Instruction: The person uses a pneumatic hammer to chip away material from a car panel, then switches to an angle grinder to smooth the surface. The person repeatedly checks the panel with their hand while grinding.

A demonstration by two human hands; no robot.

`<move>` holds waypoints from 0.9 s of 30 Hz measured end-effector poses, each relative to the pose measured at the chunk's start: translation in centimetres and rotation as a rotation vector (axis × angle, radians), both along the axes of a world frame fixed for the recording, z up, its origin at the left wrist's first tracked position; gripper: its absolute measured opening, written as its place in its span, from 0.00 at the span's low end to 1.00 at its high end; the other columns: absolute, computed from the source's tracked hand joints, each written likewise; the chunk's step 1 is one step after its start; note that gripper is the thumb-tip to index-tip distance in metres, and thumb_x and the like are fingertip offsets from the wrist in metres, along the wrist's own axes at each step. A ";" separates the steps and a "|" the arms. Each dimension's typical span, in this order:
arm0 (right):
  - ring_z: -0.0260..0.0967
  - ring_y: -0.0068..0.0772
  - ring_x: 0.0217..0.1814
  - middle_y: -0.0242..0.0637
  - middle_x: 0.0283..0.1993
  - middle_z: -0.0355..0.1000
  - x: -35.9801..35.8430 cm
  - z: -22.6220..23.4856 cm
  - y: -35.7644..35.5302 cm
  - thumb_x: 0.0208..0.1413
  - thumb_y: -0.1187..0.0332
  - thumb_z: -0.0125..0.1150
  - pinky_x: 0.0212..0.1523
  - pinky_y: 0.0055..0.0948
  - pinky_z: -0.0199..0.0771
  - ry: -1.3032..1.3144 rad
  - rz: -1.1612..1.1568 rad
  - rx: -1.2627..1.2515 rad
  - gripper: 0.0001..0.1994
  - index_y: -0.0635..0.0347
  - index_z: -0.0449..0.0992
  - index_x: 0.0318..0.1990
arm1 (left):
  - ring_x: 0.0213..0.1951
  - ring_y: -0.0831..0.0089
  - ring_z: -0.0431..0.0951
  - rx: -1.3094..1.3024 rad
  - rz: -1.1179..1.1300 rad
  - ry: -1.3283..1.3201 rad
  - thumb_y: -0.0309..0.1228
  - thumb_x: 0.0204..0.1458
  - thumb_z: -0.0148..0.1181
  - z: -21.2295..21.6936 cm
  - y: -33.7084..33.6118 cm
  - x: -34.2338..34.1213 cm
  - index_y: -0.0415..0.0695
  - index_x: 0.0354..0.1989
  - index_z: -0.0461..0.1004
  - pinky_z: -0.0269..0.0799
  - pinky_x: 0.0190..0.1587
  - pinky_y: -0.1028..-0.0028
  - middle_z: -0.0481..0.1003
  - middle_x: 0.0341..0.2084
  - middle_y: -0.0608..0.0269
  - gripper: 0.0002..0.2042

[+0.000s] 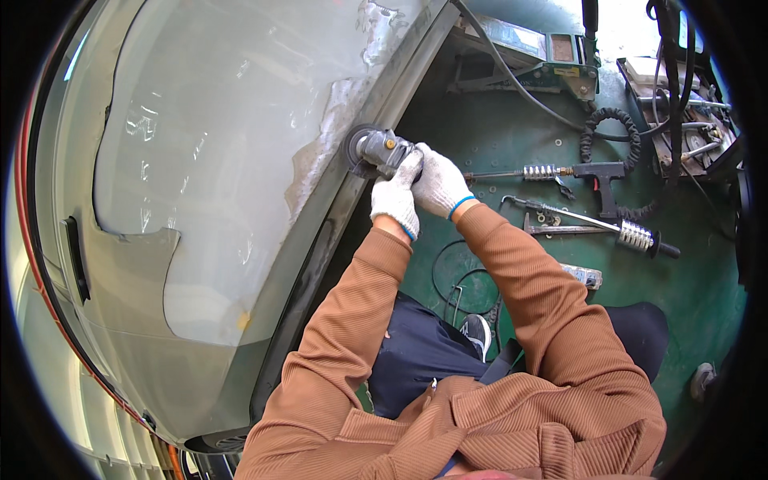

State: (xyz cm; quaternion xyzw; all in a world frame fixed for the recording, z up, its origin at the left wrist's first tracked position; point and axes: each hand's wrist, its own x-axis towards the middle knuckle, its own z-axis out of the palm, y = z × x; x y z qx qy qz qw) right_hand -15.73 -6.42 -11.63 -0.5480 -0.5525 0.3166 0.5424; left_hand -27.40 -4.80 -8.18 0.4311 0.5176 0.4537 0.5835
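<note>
Both my hands wear white knitted gloves and are closed round an angle grinder [382, 150]. My left hand [396, 196] grips it from the near side, and my right hand [439, 181] wraps its rear end. The grinder's dark round disc [358, 147] is against or just above the lower edge of a car's side panel [232, 160]; I cannot tell whether it touches. Beside the disc, a patch of bare, scraped metal [320, 152] runs along the panel's edge, with paler filler around it. The sill [352, 192] below is dull grey.
On the green floor to the right lie a pistol-grip pulling tool [600, 178] and a slide hammer [636, 235]. A floor jack [552, 68] stands at the far side, near a cart of tools [688, 120]. Black cable [512, 76] trails between them. Another person's shoe [703, 380] shows at right.
</note>
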 end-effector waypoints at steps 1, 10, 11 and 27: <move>0.83 0.65 0.54 0.59 0.49 0.84 0.0 0.1 0.1 0.56 0.52 0.75 0.57 0.51 0.83 0.030 -0.033 0.016 0.26 0.62 0.77 0.52 | 0.58 0.65 0.83 0.023 0.004 0.057 0.34 0.60 0.79 0.1 0.0 0.1 0.40 0.62 0.83 0.76 0.68 0.61 0.84 0.57 0.62 0.24; 0.82 0.66 0.56 0.61 0.51 0.84 0.5 -0.5 0.7 0.56 0.47 0.75 0.58 0.50 0.83 -0.060 0.089 -0.018 0.29 0.63 0.77 0.54 | 0.60 0.64 0.82 -0.025 0.061 -0.049 0.35 0.61 0.79 -0.4 -0.2 0.1 0.41 0.64 0.81 0.76 0.68 0.61 0.83 0.59 0.61 0.24; 0.82 0.67 0.55 0.61 0.50 0.84 0.4 -0.7 0.5 0.56 0.50 0.76 0.57 0.51 0.83 -0.073 0.110 -0.027 0.28 0.63 0.77 0.54 | 0.60 0.64 0.82 -0.058 0.104 -0.113 0.34 0.61 0.78 -1.2 -0.4 -0.3 0.42 0.64 0.81 0.76 0.69 0.60 0.83 0.59 0.61 0.24; 0.82 0.66 0.58 0.61 0.51 0.83 1.9 -0.2 0.7 0.58 0.49 0.73 0.60 0.51 0.82 -0.031 0.001 -0.043 0.28 0.64 0.79 0.55 | 0.58 0.64 0.84 -0.021 -0.050 -0.031 0.36 0.59 0.80 -1.0 1.1 1.2 0.41 0.64 0.82 0.76 0.68 0.61 0.85 0.57 0.62 0.26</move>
